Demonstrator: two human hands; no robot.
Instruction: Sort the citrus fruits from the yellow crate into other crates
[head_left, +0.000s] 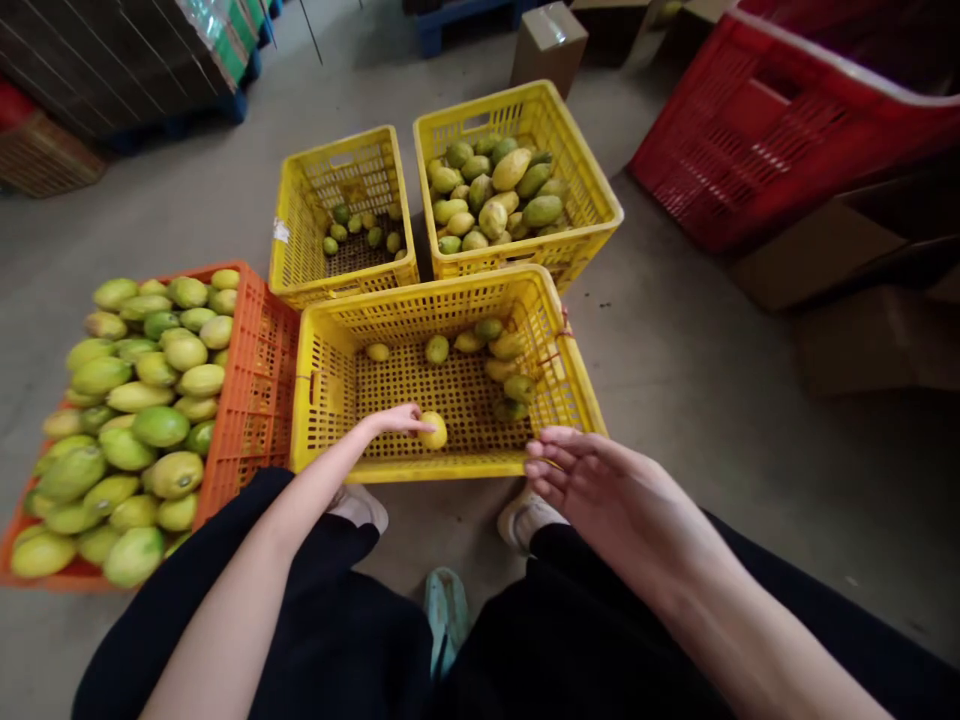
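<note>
My left hand [401, 420] reaches into the near yellow crate [420, 467], its fingers closed on a yellow lemon [433, 431] above the perforated bottom. Over that crate's near right corner is my right hand [581, 465], palm turned up and fingers apart, with nothing in it. Several green-yellow fruits lie along the crate's right side, and a small lemon [377, 352] lies at its back left. To the left, an orange crate [251, 370] is heaped with yellow and green lemons [161, 426].
Behind stand two yellow crates, one [300, 240] with a few small fruits, the other [517, 255] holding many larger ones. A red crate [757, 130] and cardboard boxes [862, 340] are at the right. Wrapped stacks on pallets stand at the back left.
</note>
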